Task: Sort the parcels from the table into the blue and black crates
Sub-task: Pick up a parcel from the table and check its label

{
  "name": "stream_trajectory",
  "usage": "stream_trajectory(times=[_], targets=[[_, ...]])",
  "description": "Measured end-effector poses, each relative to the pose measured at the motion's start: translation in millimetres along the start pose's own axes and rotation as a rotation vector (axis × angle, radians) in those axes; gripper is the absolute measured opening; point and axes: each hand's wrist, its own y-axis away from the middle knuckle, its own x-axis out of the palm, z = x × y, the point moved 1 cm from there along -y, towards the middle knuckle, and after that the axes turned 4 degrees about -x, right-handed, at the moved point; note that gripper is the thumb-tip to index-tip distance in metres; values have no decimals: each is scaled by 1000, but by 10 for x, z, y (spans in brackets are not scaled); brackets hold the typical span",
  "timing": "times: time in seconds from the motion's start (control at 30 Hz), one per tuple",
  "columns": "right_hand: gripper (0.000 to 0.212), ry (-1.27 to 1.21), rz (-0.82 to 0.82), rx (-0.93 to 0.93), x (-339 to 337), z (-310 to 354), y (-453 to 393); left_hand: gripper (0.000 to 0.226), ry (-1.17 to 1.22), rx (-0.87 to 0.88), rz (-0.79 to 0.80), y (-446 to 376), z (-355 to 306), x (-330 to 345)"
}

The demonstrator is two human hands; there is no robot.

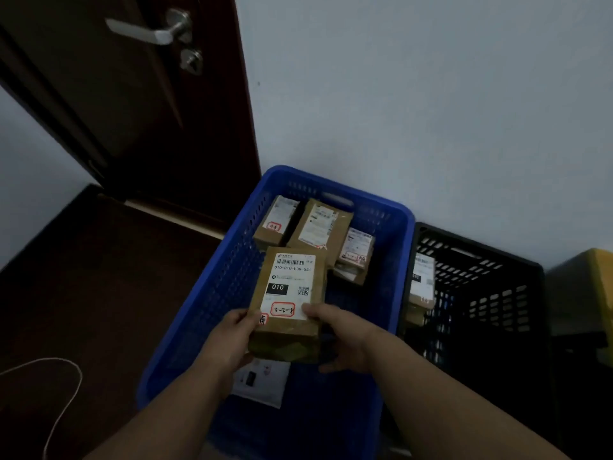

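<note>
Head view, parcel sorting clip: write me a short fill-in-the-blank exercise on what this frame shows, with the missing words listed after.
1. Both hands, the left hand and the right hand, hold a brown parcel above the ____ crate.
2. The black crate stands to the ____ of the blue crate.
3. The number handwritten in the red frame on the held parcel's label reads ____.
4. At the upper left, a dark door has a ____ lever handle.

Missing words: blue; right; 3-2-8; silver
</note>
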Motion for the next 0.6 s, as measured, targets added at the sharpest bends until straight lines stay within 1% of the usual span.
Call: stream_trajectory(times=[0.13, 0.3, 0.47, 0.6], targets=[[59, -54, -45, 22, 123, 36, -148, 24, -24, -1, 28, -200, -74, -94], [57, -72, -84, 34, 25, 134, -268, 24, -45, 19, 70, -340, -142, -2], [50, -103, -106, -24, -112, 275, -407, 37, -80, 83, 78, -463, -323, 102], [52, -140, -133, -97, -261, 444, -533, 35, -140, 137, 74, -585, -578, 295]])
